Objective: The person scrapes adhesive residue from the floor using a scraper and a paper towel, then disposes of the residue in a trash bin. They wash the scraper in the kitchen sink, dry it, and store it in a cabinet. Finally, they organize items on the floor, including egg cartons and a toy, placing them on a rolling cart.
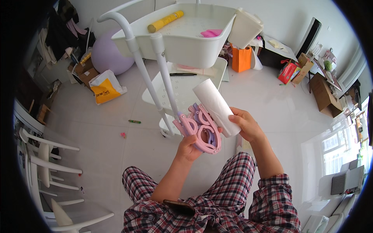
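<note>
My left hand (189, 147) grips a bundle of pink and lilac plastic folding hangers (200, 127), held upright in front of me. My right hand (246, 125) holds a white paper roll (216, 106) by its lower end, the roll tilting up and to the left, right beside the hangers. Both hands hover above my lap in plaid trousers, just in front of a white rolling cart (186, 48).
The cart's top tray holds a yellow tube (165, 21) and a pink item (211, 33); a lower shelf carries a black pen (182, 74). A white bin (244, 29) hangs at its side. A lilac exercise ball (108, 56), yellow bag (104, 88), orange bag (241, 58), cardboard boxes (324, 91) and white chairs (46, 163) surround.
</note>
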### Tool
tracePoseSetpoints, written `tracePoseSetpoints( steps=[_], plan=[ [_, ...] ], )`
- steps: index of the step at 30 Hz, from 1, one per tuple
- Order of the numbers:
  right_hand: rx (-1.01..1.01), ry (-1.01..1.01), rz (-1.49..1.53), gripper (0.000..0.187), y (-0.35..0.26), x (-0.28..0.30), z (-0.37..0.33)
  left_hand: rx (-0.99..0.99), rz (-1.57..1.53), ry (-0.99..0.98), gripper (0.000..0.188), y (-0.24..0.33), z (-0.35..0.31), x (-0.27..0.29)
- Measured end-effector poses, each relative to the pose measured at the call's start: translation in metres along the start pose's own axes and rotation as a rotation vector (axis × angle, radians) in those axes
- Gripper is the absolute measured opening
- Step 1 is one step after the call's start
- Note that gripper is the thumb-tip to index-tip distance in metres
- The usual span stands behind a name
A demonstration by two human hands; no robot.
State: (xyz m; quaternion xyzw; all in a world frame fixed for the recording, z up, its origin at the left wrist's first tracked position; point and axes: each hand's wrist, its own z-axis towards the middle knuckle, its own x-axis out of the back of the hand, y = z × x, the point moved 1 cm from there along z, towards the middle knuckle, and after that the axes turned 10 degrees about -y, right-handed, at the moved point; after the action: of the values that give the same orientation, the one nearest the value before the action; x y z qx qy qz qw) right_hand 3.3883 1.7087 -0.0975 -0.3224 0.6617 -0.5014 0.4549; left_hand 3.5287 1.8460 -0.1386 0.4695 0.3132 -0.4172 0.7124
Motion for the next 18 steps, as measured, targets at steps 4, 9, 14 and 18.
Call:
tracePoseSetpoints(
  steps=[4,9,14,18],
  plan=[
    [0.028,-0.019,0.22,0.045,0.005,-0.006,-0.003,0.026,-0.052,-0.056,0.087,0.0,-0.004,0.0],
    [0.046,0.004,0.125,0.047,0.017,-0.004,-0.003,0.073,-0.023,-0.087,0.088,-0.001,-0.007,0.003],
    [0.128,0.169,0.056,0.054,0.036,-0.012,-0.001,0.074,-0.062,-0.101,0.086,-0.008,-0.014,0.005],
    [0.059,0.043,0.366,0.057,0.034,-0.018,-0.005,0.083,-0.075,-0.094,0.085,-0.01,-0.02,0.006]
  ],
)
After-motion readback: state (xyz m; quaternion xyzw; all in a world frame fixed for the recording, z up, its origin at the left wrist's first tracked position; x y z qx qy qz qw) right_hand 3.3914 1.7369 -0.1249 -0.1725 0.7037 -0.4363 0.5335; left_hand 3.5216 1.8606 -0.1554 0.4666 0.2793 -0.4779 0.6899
